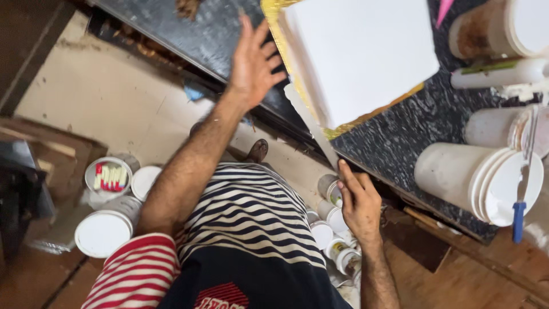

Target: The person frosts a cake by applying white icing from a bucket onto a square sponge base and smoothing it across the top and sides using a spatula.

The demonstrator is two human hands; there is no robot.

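A white iced square block sits on a gold board on a black speckled counter. My left hand is raised over the counter just left of the board, fingers spread, holding nothing. My right hand is at the counter's near edge. Its fingertips grip the lower end of a long flat white strip, which slants up against the near side of the block. My striped shirt fills the bottom middle.
On the counter at right stand white tubs, a stack of lids with a blue-handled spatula and a white bottle. On the floor are lidded white tubs, an open tub of red and white pieces and small jars.
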